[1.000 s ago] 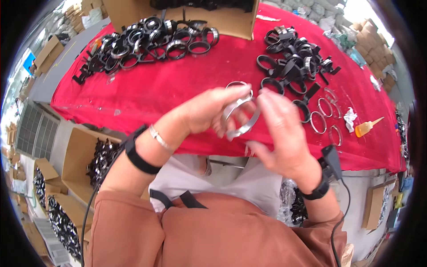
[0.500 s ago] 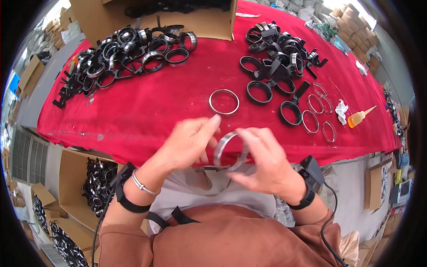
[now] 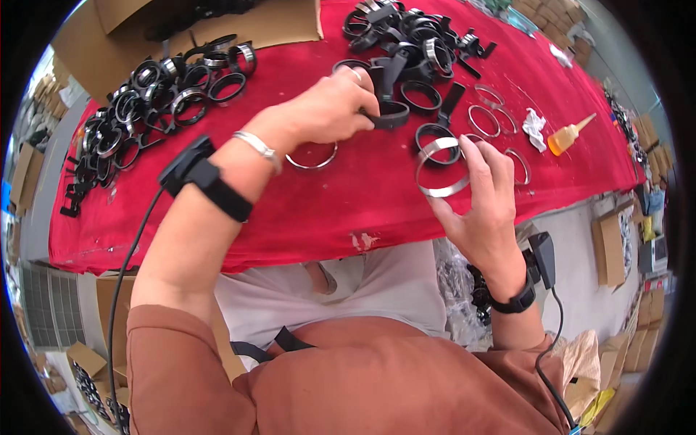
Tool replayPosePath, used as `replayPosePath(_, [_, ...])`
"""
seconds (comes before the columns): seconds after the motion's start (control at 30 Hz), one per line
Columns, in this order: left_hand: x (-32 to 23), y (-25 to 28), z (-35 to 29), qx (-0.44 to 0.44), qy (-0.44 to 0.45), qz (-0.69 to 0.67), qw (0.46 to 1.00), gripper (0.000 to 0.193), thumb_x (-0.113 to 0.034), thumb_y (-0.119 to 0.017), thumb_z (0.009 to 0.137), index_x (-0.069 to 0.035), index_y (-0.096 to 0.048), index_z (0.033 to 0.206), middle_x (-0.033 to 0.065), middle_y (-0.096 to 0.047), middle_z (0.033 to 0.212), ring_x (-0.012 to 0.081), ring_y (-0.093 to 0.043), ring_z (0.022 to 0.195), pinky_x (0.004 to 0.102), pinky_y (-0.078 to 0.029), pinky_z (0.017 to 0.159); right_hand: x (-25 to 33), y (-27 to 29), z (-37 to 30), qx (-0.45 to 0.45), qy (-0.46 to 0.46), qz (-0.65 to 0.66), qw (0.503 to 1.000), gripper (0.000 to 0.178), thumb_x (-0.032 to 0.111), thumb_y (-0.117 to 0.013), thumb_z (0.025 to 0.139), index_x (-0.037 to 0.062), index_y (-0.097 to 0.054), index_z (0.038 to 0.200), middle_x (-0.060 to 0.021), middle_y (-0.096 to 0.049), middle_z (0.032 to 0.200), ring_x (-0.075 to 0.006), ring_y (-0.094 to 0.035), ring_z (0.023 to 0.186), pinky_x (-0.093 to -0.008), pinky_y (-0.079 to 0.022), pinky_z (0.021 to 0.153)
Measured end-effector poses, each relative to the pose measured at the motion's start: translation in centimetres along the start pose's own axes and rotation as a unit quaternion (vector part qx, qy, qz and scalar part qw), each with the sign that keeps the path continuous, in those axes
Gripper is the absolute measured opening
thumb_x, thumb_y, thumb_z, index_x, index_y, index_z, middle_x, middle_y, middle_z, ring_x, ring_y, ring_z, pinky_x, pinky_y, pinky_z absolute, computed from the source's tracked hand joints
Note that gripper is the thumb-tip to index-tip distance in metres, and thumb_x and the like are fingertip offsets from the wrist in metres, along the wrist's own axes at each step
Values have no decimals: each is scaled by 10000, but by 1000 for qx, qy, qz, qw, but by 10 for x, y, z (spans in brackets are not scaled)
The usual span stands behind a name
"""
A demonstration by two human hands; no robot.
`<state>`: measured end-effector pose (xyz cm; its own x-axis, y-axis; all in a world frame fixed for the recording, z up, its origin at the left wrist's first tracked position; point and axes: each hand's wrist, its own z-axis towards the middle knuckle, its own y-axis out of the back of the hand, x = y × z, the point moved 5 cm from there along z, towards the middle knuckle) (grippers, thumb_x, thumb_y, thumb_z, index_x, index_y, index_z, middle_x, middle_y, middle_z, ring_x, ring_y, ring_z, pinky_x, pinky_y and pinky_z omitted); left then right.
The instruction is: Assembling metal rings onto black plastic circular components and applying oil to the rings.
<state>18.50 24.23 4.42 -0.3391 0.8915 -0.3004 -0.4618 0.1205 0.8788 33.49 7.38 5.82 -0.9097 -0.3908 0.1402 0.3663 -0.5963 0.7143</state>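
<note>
My left hand [image 3: 332, 109] reaches to the near edge of the right-hand pile, its fingers closed on a black ring part with an upright tab [image 3: 392, 116]. My right hand [image 3: 487, 199] pinches a wide silver metal ring [image 3: 444, 192] between thumb and fingers, tilted above the red cloth. Just behind that ring lies another black ring with a handle [image 3: 428, 133], partly hidden by it. A thin silver ring [image 3: 313, 166] rests on the cloth below my left wrist, which covers part of it.
Several thin rings [image 3: 483, 121] lie right of the black parts, near crumpled white tissue [image 3: 534, 130] and a bottle of amber liquid with a pointed nozzle [image 3: 567, 137]. Another pile of black ring parts [image 3: 145, 101] spreads at left, before an open cardboard box [image 3: 290, 25].
My left hand has gone forward from beside the metal ring and taken hold of a black ring part. The right hand has carried the metal ring to the right. The view has shifted.
</note>
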Motion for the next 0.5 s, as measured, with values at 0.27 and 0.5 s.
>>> replayPosePath(0.27, [-14,72,-25,-161,17,-598,785,259,-177,-446,951,29,-580,1030,248,-474,1295,325,-429,1249,407,-340,1031,6,-5,6,-23,75,-6,997,751,-76,-717,523,-18,-469,1229,-189,-463,1110,-346,-479,955,-425,-424,805])
replayPosePath(0.5, [2,64,-71,-193,45,-856,477,377,-291,-341,972,14,-544,1060,268,-464,1293,448,-352,1267,715,-263,968,16,-12,27,36,-51,145,987,733,95,-793,580,-5,-488,1239,-149,-521,1061,-261,-558,922,-329,-494,771])
